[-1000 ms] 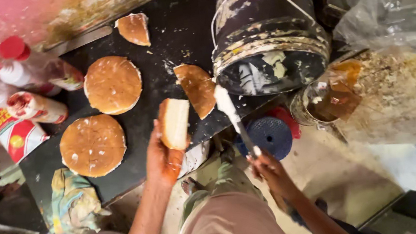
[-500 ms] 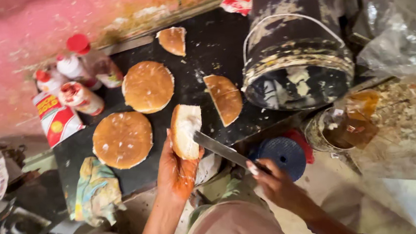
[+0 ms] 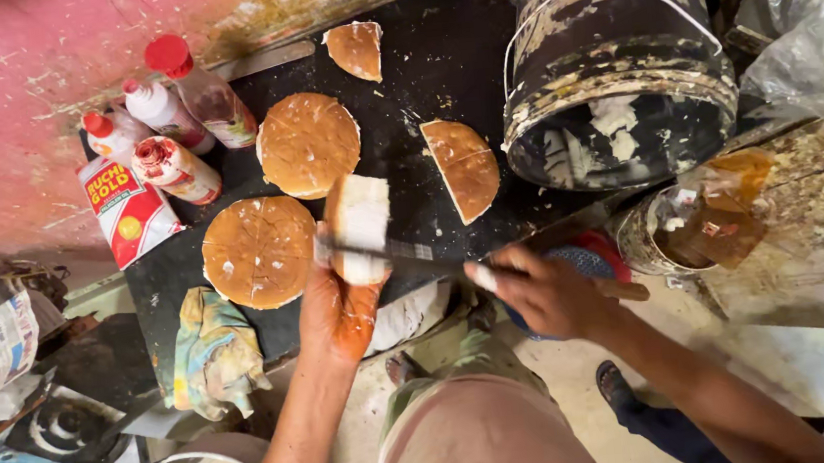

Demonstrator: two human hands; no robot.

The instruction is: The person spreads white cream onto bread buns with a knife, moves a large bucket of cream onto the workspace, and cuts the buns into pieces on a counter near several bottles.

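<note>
**Knife crossing a bun held on edge**

The left hand [image 3: 339,302] is holding a bun [image 3: 360,228] upright at the near edge of the black counter [image 3: 418,72], its fingers clamped around the lower part. The right hand [image 3: 544,289] is gripping a knife [image 3: 389,253], fingers wrapped on the handle, and the blade is lying across the bun. Two round buns [image 3: 308,143] are sitting just beyond, a half bun [image 3: 464,167] to the right, beside a dark bucket [image 3: 617,75].

Street-food stall: black griddle [image 3: 436,51] with buns [image 3: 308,143], sauce bottles [image 3: 201,91], grimy bucket [image 3: 617,75].
</note>
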